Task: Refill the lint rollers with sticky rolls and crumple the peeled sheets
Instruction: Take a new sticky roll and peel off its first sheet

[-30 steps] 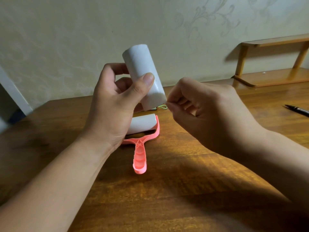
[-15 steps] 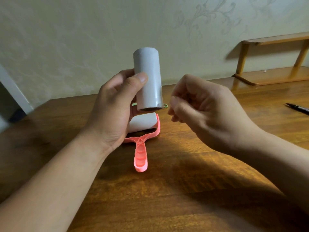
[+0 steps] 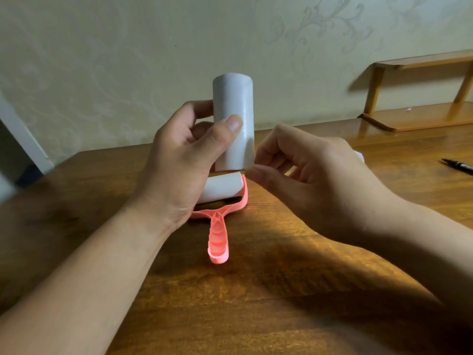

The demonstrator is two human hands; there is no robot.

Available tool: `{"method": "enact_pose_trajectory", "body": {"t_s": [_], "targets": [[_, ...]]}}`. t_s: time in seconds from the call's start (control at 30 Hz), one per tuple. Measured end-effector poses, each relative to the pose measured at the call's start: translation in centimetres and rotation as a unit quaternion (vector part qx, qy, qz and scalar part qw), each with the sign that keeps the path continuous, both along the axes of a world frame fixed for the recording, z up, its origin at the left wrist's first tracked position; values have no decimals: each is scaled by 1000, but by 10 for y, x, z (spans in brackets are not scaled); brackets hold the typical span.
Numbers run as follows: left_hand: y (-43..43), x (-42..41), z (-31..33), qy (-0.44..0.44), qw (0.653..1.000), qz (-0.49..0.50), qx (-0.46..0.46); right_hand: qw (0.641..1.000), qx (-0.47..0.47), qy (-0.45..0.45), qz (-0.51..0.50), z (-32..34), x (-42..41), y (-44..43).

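My left hand (image 3: 179,167) holds a white sticky roll (image 3: 234,108) upright above the table, thumb pressed on its front. My right hand (image 3: 314,183) is just to the right of the roll's lower end, with thumb and forefinger pinched together at its bottom edge; whether they hold a sheet edge I cannot tell. Below the roll, a pink lint roller (image 3: 217,226) lies on the wooden table (image 3: 256,290), handle toward me, with a white roll (image 3: 222,185) fitted in its frame.
A black pen (image 3: 458,165) lies at the right edge of the table. A small wooden shelf (image 3: 419,116) stands at the back right against the wall. A bit of another white object (image 3: 359,155) shows behind my right hand.
My left hand has turned the roll from tilted to upright. My right hand drew back slightly, then returned with its pinch to the roll's lower edge.
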State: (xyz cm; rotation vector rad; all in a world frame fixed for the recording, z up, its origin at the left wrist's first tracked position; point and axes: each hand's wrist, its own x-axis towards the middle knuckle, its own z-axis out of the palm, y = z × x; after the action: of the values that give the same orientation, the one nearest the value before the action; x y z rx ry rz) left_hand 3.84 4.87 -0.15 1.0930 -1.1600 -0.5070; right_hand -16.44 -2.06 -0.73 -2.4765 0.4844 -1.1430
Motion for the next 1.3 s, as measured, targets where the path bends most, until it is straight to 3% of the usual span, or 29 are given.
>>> {"method": "enact_pose_trajectory", "body": {"t_s": [0.17, 0.33, 0.6, 0.77, 0.93, 1.1, 1.3], "targets": [[0, 1, -1, -17, 1000, 7, 6, 999, -22, 23, -9, -1, 0, -4], [1, -1, -1, 25, 999, -14, 28, 1000, 13, 6, 25, -2, -1, -4], [2, -4, 0, 163, 979, -92, 77, 972, 213, -76, 64, -2, 2, -11], [-3, -12, -3, 155, 983, -64, 81, 910, 364, -149, 128, -3, 8, -10], [-3, -11, -1, 226, 968, -85, 62, 826, 499, -215, 149, 2, 10, -12], [-3, -16, 1, 277, 955, -86, 67, 757, 575, -267, 156, 7, 11, -13], [0, -25, -2, 272, 953, -109, 78, 706, 619, -285, 191, 10, 11, -12]]}}
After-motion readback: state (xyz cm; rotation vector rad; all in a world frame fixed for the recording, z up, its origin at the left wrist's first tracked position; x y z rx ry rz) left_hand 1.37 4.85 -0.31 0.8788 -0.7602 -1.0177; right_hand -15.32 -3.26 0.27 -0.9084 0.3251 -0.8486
